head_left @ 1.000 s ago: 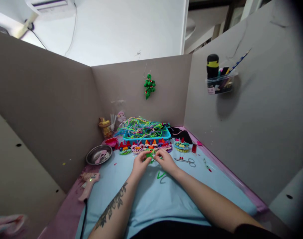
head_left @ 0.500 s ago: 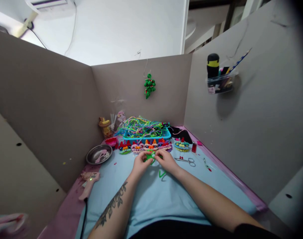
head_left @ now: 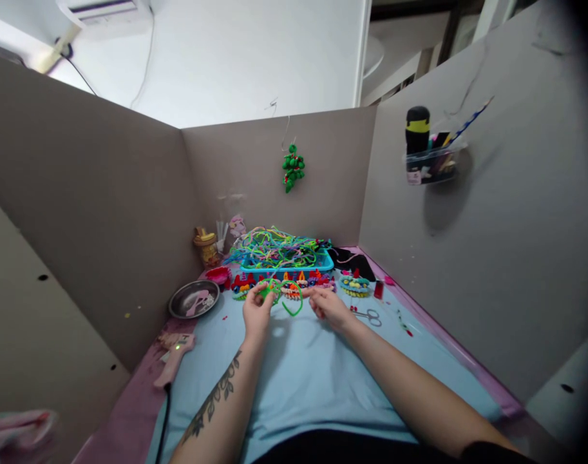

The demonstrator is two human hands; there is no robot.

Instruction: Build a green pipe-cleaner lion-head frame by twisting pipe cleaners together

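Note:
My left hand [head_left: 257, 314] pinches a coiled bright green pipe cleaner [head_left: 294, 314] between thumb and fingers, above the blue cloth. A loose length of it curves out to the right in a wide loop. Beside that loop is my right hand [head_left: 330, 308], its index finger stretched toward the green strand and the other fingers partly curled. The fingertip is at the loop's edge; whether it touches cannot be made out. Behind my hands sits a row of colourful fuzzy faces [head_left: 317, 283], partly covered by the left hand and the loop. Scissors [head_left: 371, 317] lie right of my right hand.
A blue tray [head_left: 286, 267] heaped with pipe cleaners stands at the back. On the left are a metal bowl [head_left: 178, 309] and a pink glue gun [head_left: 172, 364] with a cord. Another fuzzy face [head_left: 354, 285] sits at right. Grey panels [head_left: 274, 206] enclose the table.
My hands, earlier close together on the green piece, have moved apart. The left hand has shifted left with it, and the green tail now forms a raised loop. My right index finger has extended.

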